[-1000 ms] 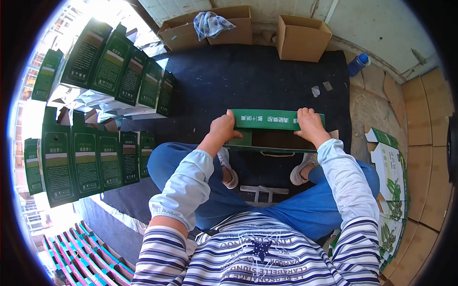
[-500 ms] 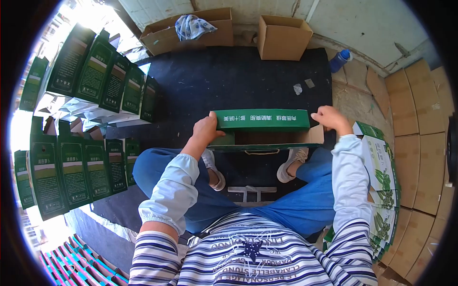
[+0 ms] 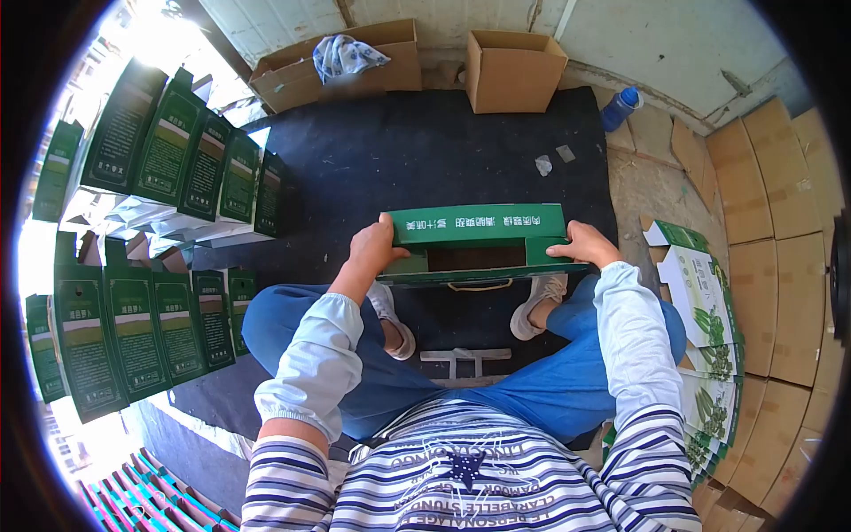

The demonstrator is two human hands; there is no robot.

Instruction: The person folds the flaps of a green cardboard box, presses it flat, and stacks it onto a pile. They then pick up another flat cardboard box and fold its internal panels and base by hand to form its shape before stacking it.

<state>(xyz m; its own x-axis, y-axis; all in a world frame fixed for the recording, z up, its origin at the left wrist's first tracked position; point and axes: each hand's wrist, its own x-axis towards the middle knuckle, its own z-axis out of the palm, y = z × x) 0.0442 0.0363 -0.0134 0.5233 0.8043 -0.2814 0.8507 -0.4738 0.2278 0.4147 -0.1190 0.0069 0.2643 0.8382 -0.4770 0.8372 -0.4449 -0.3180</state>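
A green carton [image 3: 479,222] with white printed characters sits in front of me, between my knees. Its near side shows a dark opening between folded-in end flaps, and a cord handle [image 3: 480,285] hangs along its lower edge. My left hand [image 3: 374,246] grips the carton's left end, thumb over the end flap. At the opposite end, my right hand [image 3: 589,245] holds the right corner, with its thumb pressing on the green end flap there.
Rows of standing green cartons [image 3: 133,324] line the left side. Flat printed cartons [image 3: 696,293] lean at the right, before stacked brown boxes [image 3: 753,284]. Across the black mat [image 3: 355,160] stand an open brown box [image 3: 514,75] and a blue bottle [image 3: 619,110].
The right end flap now lies folded in, covering the right part of the opening. My right hand has moved down and left onto it. My left hand stays on the left end.
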